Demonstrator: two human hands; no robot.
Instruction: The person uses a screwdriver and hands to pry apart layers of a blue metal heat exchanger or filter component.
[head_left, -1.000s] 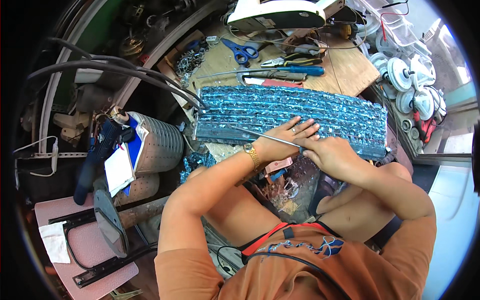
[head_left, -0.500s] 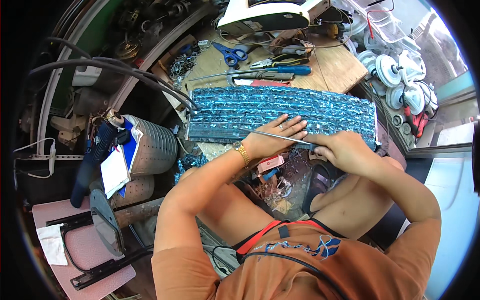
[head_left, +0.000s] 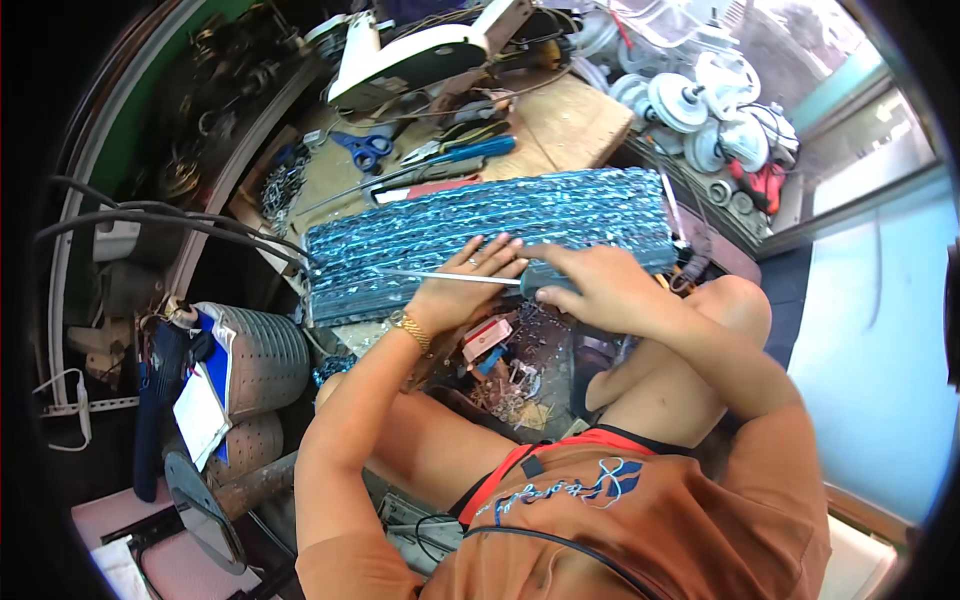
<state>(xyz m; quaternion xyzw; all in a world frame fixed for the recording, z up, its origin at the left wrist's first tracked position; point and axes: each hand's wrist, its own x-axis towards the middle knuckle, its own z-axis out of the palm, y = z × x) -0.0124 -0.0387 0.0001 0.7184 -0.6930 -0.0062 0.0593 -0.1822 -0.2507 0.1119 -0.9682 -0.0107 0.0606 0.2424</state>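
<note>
Blue-finned block (head_left: 480,215): long, ridged, ragged along its rows; lies crosswise before the person, at the near side of the wooden counter (head_left: 565,115).

Hand tool (head_left: 540,277): dark handle, slim bright shaft; shaft crosses above the back of the left hand, tip over the block's near left part. Contact of tip with block: cannot tell.

Right hand (head_left: 605,285): grip closed about the handle, thumb along its near side, index finger reaching toward the left fingertips.

Left hand (head_left: 462,292): palm down on the block's near edge, grip spread, fingers extended, nothing pinched.

Handling, as judged: shaft best kept low and in line with the rows; pressure light and even, the fins looking easily bent; left palm flat for steadiness, its fingers clear of the tip.
</note>
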